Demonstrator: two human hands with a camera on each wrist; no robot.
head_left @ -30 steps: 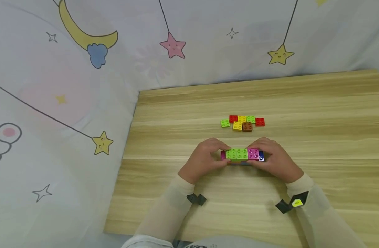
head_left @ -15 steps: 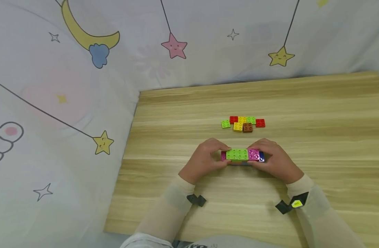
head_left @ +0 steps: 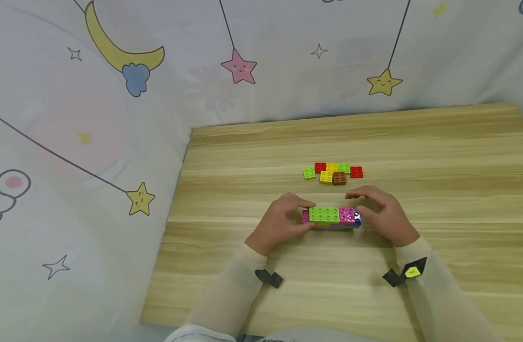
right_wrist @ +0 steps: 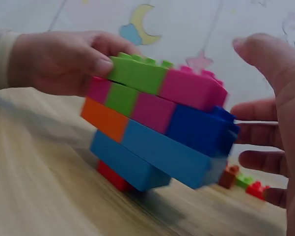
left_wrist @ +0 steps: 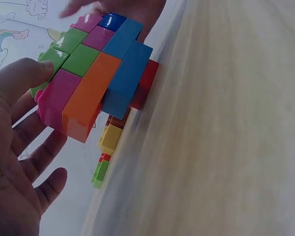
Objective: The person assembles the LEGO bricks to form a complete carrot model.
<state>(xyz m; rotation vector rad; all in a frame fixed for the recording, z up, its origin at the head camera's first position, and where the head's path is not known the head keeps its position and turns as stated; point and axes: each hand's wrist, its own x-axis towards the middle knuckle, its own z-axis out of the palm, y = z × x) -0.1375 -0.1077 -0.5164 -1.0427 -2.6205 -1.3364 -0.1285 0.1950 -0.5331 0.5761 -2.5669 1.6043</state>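
Observation:
A stepped build of toy building bricks (head_left: 324, 214) stands on the table, narrow at its foot and wider above. The right wrist view shows a red brick (right_wrist: 113, 176) lowest, then blue bricks (right_wrist: 130, 160), an orange one (right_wrist: 104, 118) and a dark blue one (right_wrist: 199, 132). Green (right_wrist: 137, 71) and pink (right_wrist: 191, 88) bricks form the top row. My left hand (head_left: 275, 222) pinches the green end of that row between thumb and fingers. Around the dark blue end, my right hand (head_left: 387, 216) has its fingers spread, with a gap to the bricks in the right wrist view.
Beyond the build lies a cluster of several loose bricks: red (head_left: 356, 172), yellow (head_left: 326, 177), brown (head_left: 339, 178) and green (head_left: 309, 173). The wooden table (head_left: 227, 171) meets a patterned cloth backdrop (head_left: 278, 85) at its far and left edges.
My right hand has let go of the build's right end and opened, its fingers moving away from the bricks. The left hand keeps its pinch. The loose bricks lie as before.

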